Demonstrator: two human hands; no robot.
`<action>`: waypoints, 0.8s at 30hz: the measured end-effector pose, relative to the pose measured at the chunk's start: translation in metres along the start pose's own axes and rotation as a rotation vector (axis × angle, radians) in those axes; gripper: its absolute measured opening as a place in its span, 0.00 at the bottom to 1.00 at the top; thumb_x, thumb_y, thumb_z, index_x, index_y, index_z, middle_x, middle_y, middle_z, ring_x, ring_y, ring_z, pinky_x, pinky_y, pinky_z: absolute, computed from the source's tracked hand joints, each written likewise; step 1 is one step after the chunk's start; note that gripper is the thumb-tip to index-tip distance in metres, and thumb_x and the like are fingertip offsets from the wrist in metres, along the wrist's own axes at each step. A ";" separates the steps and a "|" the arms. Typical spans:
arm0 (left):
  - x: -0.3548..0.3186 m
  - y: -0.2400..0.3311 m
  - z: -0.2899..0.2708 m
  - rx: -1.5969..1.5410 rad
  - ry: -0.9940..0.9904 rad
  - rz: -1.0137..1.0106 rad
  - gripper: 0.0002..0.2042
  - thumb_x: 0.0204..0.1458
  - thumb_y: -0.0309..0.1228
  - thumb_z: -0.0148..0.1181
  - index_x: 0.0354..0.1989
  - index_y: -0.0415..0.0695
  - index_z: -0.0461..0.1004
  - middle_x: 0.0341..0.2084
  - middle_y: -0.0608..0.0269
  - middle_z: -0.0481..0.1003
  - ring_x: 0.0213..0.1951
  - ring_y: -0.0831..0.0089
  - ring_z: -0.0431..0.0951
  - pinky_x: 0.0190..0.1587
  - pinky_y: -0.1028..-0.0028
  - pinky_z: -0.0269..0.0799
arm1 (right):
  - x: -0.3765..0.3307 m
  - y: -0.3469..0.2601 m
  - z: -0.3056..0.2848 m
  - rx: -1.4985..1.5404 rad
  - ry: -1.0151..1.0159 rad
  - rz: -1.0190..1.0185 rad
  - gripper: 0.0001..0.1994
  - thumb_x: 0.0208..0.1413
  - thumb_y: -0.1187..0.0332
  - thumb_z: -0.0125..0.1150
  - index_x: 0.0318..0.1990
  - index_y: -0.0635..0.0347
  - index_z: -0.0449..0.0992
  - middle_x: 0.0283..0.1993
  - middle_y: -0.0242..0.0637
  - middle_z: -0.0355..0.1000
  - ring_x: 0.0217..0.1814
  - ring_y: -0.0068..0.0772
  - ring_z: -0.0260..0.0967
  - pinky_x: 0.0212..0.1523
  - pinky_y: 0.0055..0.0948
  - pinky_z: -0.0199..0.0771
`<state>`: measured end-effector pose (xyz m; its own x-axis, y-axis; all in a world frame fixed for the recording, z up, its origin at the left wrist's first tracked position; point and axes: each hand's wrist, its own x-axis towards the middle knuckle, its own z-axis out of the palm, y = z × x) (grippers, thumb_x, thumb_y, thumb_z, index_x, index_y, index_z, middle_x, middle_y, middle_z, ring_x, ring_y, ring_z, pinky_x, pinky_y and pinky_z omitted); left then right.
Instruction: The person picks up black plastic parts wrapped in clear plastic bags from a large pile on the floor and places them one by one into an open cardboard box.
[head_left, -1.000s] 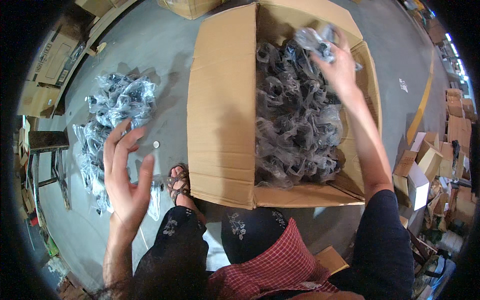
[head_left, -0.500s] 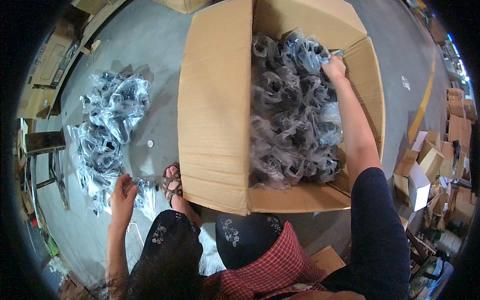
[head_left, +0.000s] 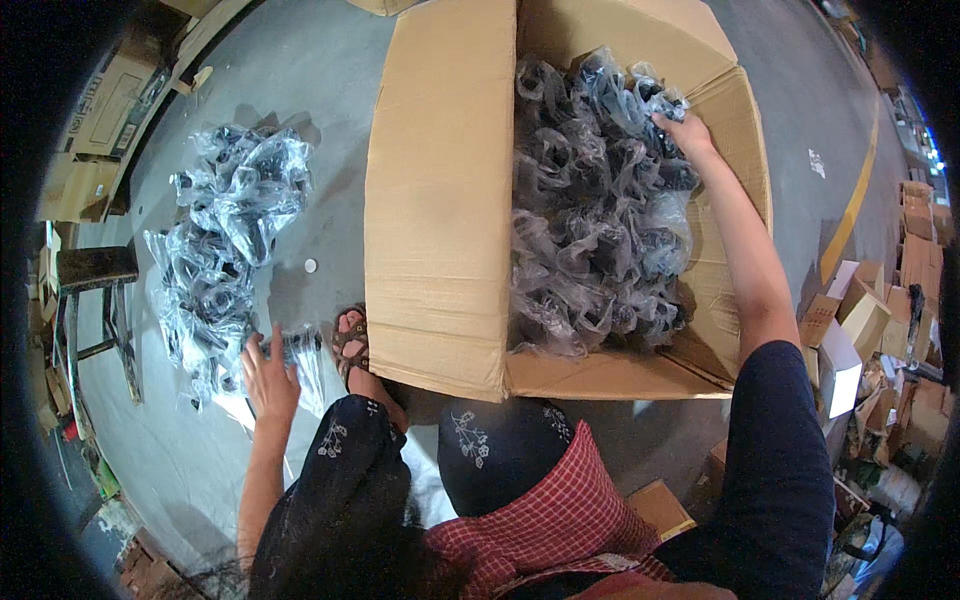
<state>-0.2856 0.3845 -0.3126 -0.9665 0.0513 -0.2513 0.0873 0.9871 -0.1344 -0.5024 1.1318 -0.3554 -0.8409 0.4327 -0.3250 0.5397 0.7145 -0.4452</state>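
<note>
A big brown cardboard box [head_left: 440,200] stands open on the floor before me, filled with dark parts in clear plastic bags [head_left: 590,220]. My right hand [head_left: 683,130] reaches into its far right corner and rests on the bags; whether its fingers grip one I cannot tell. My left hand [head_left: 268,380] is low at the left, fingers spread, touching a clear bag [head_left: 300,345] at the near end of a heap of bagged parts [head_left: 225,240] on the grey floor. My sandalled foot [head_left: 352,340] is beside the box's near left corner.
A dark stool [head_left: 95,300] and flat cartons [head_left: 100,110] stand at the left. Small white and brown boxes [head_left: 850,340] are piled at the right by a yellow floor line [head_left: 850,210]. A small white cap [head_left: 310,266] lies on the concrete.
My right hand came down from above the box with a bag into the pile inside. My left hand dropped from mid-air to the bags on the floor.
</note>
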 end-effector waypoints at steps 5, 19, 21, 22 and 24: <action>0.020 -0.019 0.000 0.128 0.105 0.032 0.29 0.43 0.30 0.69 0.58 0.50 0.70 0.53 0.54 0.69 0.54 0.53 0.67 0.56 0.59 0.65 | 0.023 0.055 0.005 -0.268 0.067 -0.174 0.35 0.63 0.41 0.42 0.57 0.70 0.70 0.57 0.59 0.70 0.64 0.59 0.63 0.64 0.44 0.60; 0.040 -0.059 0.003 -0.571 0.016 -0.107 0.19 0.42 0.22 0.58 0.45 0.43 0.80 0.36 0.56 0.82 0.37 0.66 0.83 0.41 0.70 0.76 | -0.141 -0.053 -0.026 -0.103 0.380 -0.679 0.13 0.54 0.72 0.59 0.48 0.55 0.78 0.59 0.38 0.71 0.67 0.41 0.63 0.66 0.36 0.60; 0.037 -0.050 -0.037 -0.706 0.057 -0.112 0.19 0.44 0.20 0.58 0.47 0.42 0.80 0.35 0.61 0.82 0.35 0.72 0.81 0.39 0.74 0.76 | -0.169 -0.094 -0.023 -0.054 0.328 -0.845 0.11 0.54 0.74 0.58 0.45 0.57 0.78 0.57 0.38 0.73 0.67 0.43 0.64 0.65 0.37 0.61; 0.035 -0.051 -0.055 -0.799 0.066 -0.140 0.18 0.45 0.18 0.57 0.47 0.42 0.80 0.35 0.63 0.82 0.34 0.75 0.81 0.38 0.75 0.76 | -0.183 -0.116 -0.021 -0.020 0.302 -0.932 0.10 0.54 0.75 0.57 0.43 0.59 0.78 0.57 0.37 0.73 0.67 0.44 0.64 0.65 0.37 0.62; 0.046 -0.019 -0.102 -0.913 0.132 -0.160 0.16 0.48 0.18 0.60 0.47 0.41 0.80 0.32 0.64 0.81 0.28 0.82 0.77 0.32 0.79 0.74 | -0.213 -0.148 -0.022 0.119 0.183 -0.989 0.09 0.54 0.76 0.56 0.43 0.60 0.78 0.56 0.38 0.74 0.65 0.43 0.66 0.63 0.36 0.63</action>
<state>-0.3565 0.3839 -0.2236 -0.9752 -0.1339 -0.1760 -0.2179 0.7178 0.6613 -0.4043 0.9459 -0.2017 -0.9007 -0.2383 0.3632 -0.4100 0.7428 -0.5293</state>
